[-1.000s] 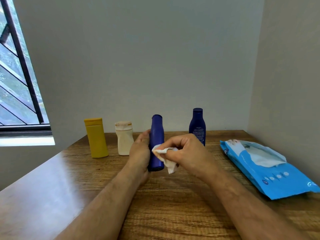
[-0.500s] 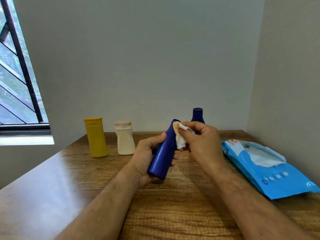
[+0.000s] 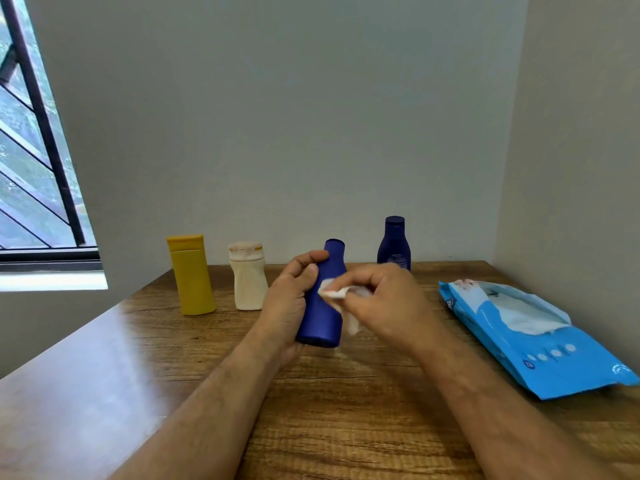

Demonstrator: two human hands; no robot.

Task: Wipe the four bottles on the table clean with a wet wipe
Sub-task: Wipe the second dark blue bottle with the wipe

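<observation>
My left hand [image 3: 289,303] grips a blue bottle [image 3: 325,313] from its left side, holding it nearly upright just above the wooden table [image 3: 339,410]. My right hand [image 3: 384,303] pinches a crumpled white wet wipe [image 3: 341,295] against the middle of that bottle's right side. Behind stand three more bottles: a yellow bottle [image 3: 191,274] at the left, a cream bottle [image 3: 248,276] beside it, and a dark blue bottle [image 3: 394,244] at the back right, partly hidden by my right hand.
An open blue pack of wet wipes [image 3: 533,337] lies on the table's right side, close to the right wall. A window with dark bars [image 3: 38,161] is at the left. The back wall runs right behind the bottles.
The blue bottle went from standing to tilted right with the wipe at its cap, and is now nearly upright again. The wipe has slid down from the cap to the bottle's middle.
</observation>
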